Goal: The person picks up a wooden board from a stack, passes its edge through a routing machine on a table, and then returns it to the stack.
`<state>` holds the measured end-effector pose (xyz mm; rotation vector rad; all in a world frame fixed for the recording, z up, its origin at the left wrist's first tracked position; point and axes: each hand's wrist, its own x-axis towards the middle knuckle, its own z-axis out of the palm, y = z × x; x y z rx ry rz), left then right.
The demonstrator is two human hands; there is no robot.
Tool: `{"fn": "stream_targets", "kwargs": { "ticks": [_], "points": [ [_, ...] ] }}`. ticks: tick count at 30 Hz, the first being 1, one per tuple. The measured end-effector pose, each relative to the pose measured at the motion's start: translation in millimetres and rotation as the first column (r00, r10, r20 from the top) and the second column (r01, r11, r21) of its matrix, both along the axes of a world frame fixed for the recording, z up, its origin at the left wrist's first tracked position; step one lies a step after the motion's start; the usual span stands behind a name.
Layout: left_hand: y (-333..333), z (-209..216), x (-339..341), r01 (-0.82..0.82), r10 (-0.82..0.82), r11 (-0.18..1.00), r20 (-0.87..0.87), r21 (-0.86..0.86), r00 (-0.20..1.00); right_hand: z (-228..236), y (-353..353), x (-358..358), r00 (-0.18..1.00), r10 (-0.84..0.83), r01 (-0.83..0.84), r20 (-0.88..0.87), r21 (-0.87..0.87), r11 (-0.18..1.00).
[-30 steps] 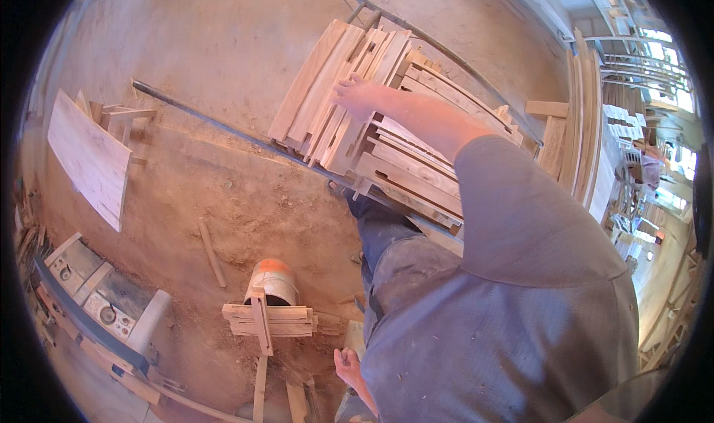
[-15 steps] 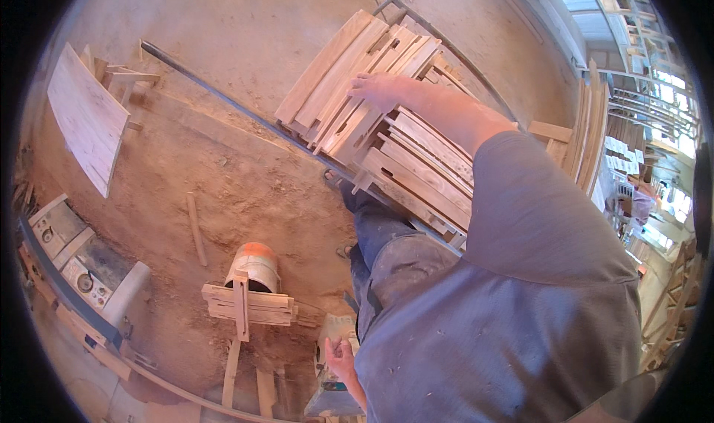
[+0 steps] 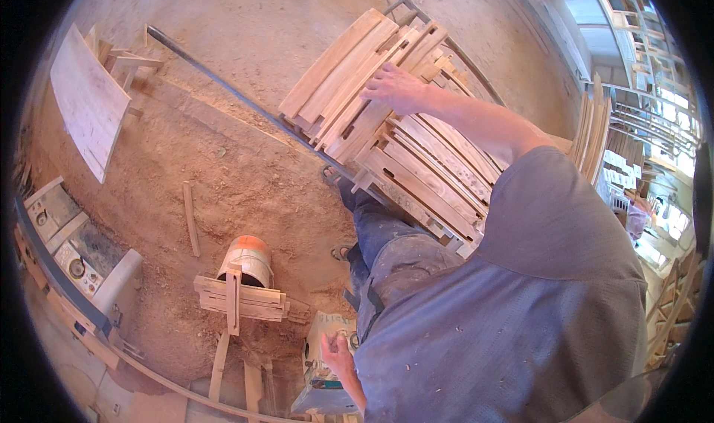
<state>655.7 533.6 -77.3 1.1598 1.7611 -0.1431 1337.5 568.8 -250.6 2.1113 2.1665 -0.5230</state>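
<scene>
A stack of pale wooden slats [image 3: 335,69], some with slots cut in them, lies across a metal-railed rack. My right hand [image 3: 393,90] rests on top of these slats, fingers spread over the wood with the tips reaching past a slat edge. More boards [image 3: 424,174], several of them slotted, lie side by side under my right forearm. Low beside my body, my left hand [image 3: 340,354] hangs with loosely bent fingers apart and nothing visible in it. Just behind that hand is a dusty machine casing [image 3: 332,325].
A metal rail [image 3: 216,77] sticks out from the rack. An orange and white bucket [image 3: 249,253] lies on the sawdust-covered floor behind a wooden stand [image 3: 242,304]. A machine with dials [image 3: 82,263] stands at left, below a leaning panel [image 3: 91,107]. Long boards [image 3: 591,129] stand at right.
My right hand has shifted slightly right and down across the slats, and its fingers look more bent. The left hand has turned a little beside my body. The whole view has shifted slightly.
</scene>
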Motion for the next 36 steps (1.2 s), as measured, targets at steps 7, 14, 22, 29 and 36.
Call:
{"fn": "stream_targets", "kwargs": {
  "ticks": [7, 14, 22, 29, 36],
  "points": [
    [-10.6, 7.4, 19.3, 0.052, -0.052, 0.998, -0.002, 0.027, 0.999, -27.6, 25.9, 0.2, 0.992, -0.122, 0.128, 0.04, -0.237, 0.963],
    [3.5, 27.0, -33.1, 0.076, -0.069, 0.996, -0.133, 0.042, 0.989, -49.4, 48.1, -33.8, 0.985, -0.169, 0.162, -0.014, -0.219, 0.962],
    [-62.2, 42.9, -100.2, -0.096, 0.093, 0.995, -0.101, -0.029, 0.99, -56.0, 8.6, -48.7, 0.979, -0.137, 0.174, 0.15, -0.279, 0.944],
    [-73.7, 39.3, -151.5, -0.225, 0.22, 0.972, -0.08, -0.073, 0.972, 14.1, 26.5, -142.9, 0.981, -0.188, 0.191, 0.049, -0.056, 0.98],
    [-19.2, -62.1, -295.8, -0.299, 0.301, 0.949, 0.001, 0.101, 0.954, 27.6, -40.9, -255.8, 0.98, -0.199, 0.2, -0.026, 0.059, 0.978]
  ]
}}
